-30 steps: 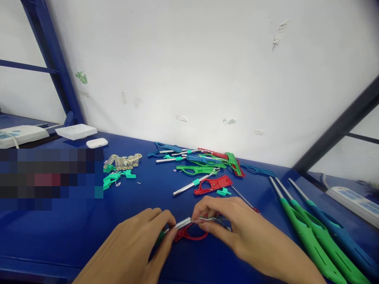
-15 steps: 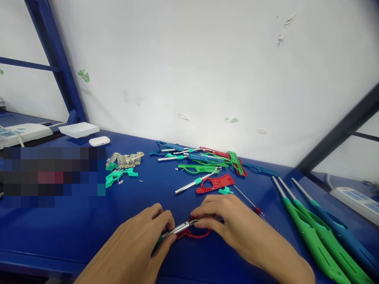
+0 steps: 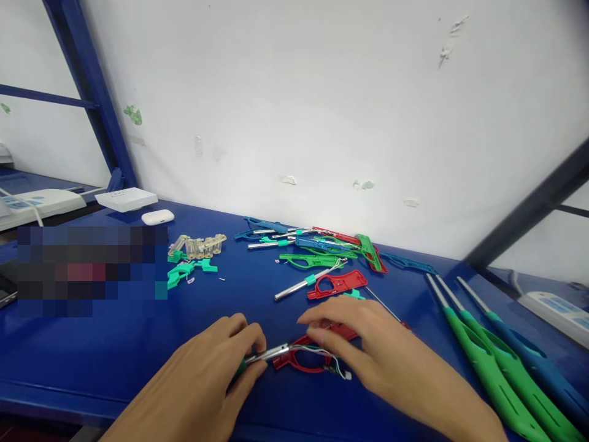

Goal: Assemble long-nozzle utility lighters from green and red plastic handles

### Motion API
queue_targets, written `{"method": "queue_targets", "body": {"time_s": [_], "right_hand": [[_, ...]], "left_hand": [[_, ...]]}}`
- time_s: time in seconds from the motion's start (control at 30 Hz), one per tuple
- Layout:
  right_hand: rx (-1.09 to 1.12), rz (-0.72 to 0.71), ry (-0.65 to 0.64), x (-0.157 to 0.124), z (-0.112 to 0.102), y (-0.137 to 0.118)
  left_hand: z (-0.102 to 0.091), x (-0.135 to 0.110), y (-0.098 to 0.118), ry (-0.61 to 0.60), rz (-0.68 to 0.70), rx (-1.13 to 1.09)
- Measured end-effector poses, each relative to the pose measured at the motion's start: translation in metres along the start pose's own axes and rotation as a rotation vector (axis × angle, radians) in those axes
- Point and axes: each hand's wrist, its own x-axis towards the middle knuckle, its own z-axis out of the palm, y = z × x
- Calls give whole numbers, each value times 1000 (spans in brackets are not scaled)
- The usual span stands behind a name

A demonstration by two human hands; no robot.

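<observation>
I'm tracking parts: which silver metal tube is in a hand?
The silver metal tube pinched in the left hand, with thin white and green wires trailing from its end; the other silver tubes lie unheld farther off.

The nearest handle shell (image 3: 344,331) is red, the held tube (image 3: 277,352) silver (the tabletop (image 3: 115,344) deep blue).

white box (image 3: 126,201) at back left of counter (image 3: 115,356) | rounded white case (image 3: 157,217) just beside it | white device (image 3: 559,314), far right | white wall (image 3: 299,92) behind, bearing torn scraps (image 3: 288,180) | blue post (image 3: 87,92), left
</observation>
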Motion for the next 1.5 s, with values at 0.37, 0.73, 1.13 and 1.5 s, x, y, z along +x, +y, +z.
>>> {"method": "queue_targets", "body": {"time_s": [0.37,0.73,1.13,1.5], "right_hand": [[-48,112,-84,-4,-7,16],[17,81,-148,-3,-6,9],[14,61,-148,-4,-5,7],[70,149,-187,0,-3,8]], "left_hand": [[4,-2,-3,64,47,68],[-4,13,-7,232,220,53],[-8,13,3,178,88,75],[-9,19,6,32,-70,-1]]}}
